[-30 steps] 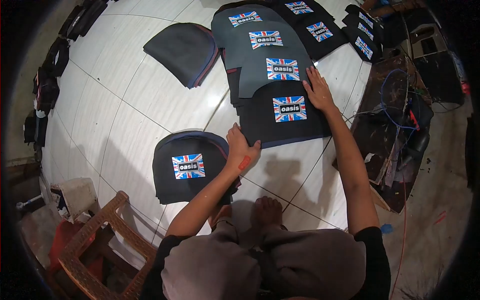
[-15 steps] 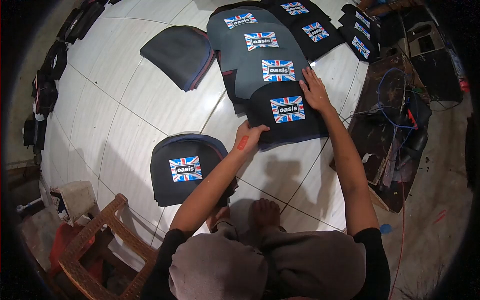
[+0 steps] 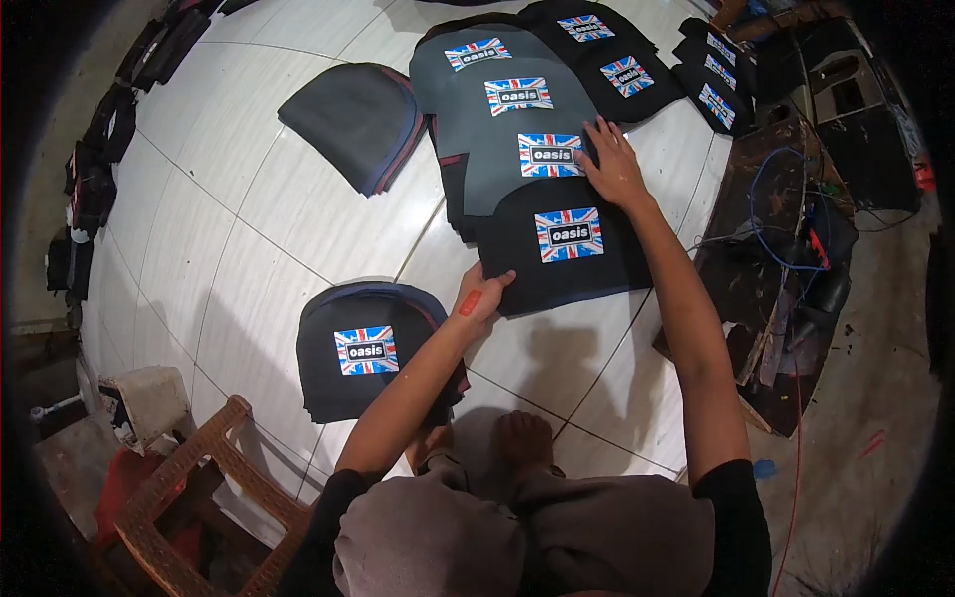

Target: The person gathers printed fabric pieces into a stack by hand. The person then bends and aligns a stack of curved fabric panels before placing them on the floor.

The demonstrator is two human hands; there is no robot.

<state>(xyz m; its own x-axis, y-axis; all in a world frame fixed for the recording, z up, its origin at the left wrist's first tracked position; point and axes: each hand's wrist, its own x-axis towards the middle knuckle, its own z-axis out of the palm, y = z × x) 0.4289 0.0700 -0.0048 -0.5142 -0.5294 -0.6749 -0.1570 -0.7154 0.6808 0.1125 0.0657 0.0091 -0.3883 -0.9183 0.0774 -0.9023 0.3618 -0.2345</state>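
- Two hands seen, both on one overlapped row; row laid on the white tiled floor [image 3: 239, 189], from its middle toward its far edge.
- Left hand [image 3: 483, 294]: half curled, thumb laid over the near-left corner of the front black piece [image 3: 527, 281]; other fingers mostly hidden, so whether the corner is pinched cannot be told. One red patch seen by the wrist.
- Right hand [image 3: 614, 167]: open, fingers extended, laid flat at the row's right edge; thumb by the nearest grey print; nothing grasped.
- Front black piece: one "oasis" flag print, square to the person.
- Grey pieces [image 3: 487, 134]: three prints shown, lined up behind the front piece; layers too overlapped to be counted.
- Black pieces behind right [image 3: 647, 99]: two prints shown, just beside the grey ones.
- Far-right black group [image 3: 736, 99]: three prints shown, near the floor's right edge.
- Near-left stack [image 3: 333, 390]: one print shown, apart from the row, beside the left forearm.
- Plain dark stack [image 3: 338, 119]: one, no print on top, beside the row, toward the floor's far-left corner.
- Ten prints counted in all.
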